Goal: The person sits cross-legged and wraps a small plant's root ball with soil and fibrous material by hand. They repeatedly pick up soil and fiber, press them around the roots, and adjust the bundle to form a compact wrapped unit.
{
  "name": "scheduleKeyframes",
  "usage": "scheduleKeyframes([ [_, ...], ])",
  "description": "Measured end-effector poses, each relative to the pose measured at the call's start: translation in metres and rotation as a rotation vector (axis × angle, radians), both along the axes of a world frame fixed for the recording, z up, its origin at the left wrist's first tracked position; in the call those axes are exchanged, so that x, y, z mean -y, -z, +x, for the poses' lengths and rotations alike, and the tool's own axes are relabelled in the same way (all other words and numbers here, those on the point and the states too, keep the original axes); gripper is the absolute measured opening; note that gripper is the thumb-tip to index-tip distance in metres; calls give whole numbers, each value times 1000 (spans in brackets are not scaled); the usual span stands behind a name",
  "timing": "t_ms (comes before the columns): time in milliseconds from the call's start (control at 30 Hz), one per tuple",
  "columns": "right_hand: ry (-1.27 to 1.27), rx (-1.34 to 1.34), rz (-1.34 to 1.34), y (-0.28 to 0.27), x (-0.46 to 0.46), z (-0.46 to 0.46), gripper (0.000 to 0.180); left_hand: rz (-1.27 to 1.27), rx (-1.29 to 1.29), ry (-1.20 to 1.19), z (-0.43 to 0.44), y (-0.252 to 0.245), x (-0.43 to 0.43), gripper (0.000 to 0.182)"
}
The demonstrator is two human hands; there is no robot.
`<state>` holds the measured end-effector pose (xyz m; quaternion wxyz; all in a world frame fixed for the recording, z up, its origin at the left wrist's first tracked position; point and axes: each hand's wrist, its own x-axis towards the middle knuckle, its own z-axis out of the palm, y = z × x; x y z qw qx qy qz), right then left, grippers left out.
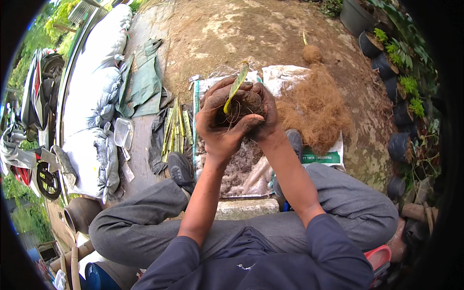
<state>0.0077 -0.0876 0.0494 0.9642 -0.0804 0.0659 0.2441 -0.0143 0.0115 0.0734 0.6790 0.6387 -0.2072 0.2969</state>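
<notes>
My left hand (221, 116) and my right hand (266, 112) cup a ball of dark soil and roots (246, 107) between them, both smeared with soil. From the ball rises a yellow-edged green leaf cutting (237, 87). Under my hands lies a white sack with loose soil (239, 163). A heap of brown coconut fibre (315, 108) covers part of another sack to the right. Just beyond that heap rests a fibre-wrapped ball (311, 54) with a leaf standing in it. Several cut leaf strips (177, 127) lie on black plastic at the left.
Full white sacks (96, 156) line the left side, with a clear plastic container (124, 132) and a green sheet (145, 87) beside them. Black plant pots (398, 146) run along the right edge. A concrete block (246, 209) lies between my legs. Motorcycles stand at far left.
</notes>
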Motion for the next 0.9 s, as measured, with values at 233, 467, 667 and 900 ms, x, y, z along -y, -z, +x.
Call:
scheduleKeyframes([
  [233, -134, 12, 84, 7, 1, 4, 16, 34, 175, -70, 4, 18, -4, 28],
  [467, -73, 27, 95, 0, 5, 4, 24, -253, -86, -59, -5, 7, 8, 36],
  [667, -47, 19, 114, 8, 2, 2, 25, -176, -19, -116, -1, 21, 6, 31],
  [900, -192, 18, 106, 0, 18, 9, 28, -356, -299, 237, -2, 5, -7, 25],
])
